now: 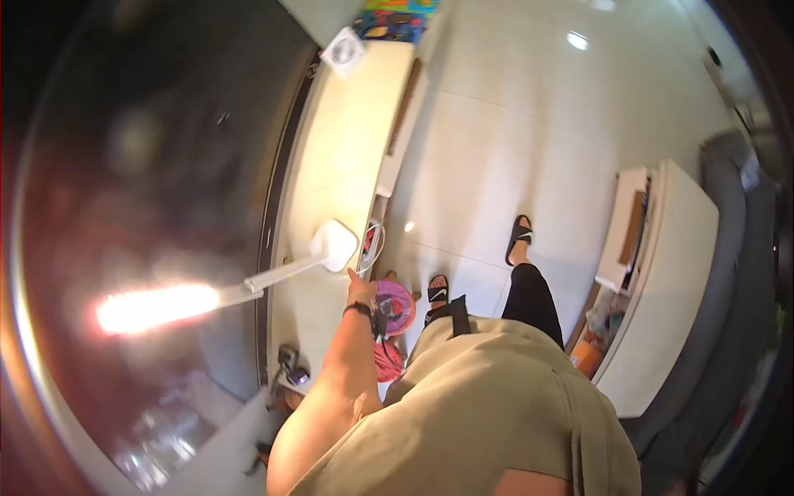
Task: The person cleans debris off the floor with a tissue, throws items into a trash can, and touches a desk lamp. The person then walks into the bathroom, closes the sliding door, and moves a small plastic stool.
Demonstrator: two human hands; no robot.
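Observation:
My left hand [359, 289], with a dark watch on its wrist, is at the edge of a long pale cabinet top [347, 140]. One finger is stretched toward the white base of a lit desk lamp [335, 245], at or very near its rim; the other fingers are mostly hidden. No object shows in this hand. The lamp's arm leans left and its head glows brightly. A white cable [380, 248] loops down beside the base. My right hand is out of view; only a bit of the right arm [538, 484] shows at the bottom.
A small white fan-like box [342, 52] stands at the cabinet's far end. Below my hand are a purple round item [394, 307] and a red one [387, 361]. A white table with shelves [662, 289] and a grey sofa [711, 331] flank the tiled floor [471, 149] on the right.

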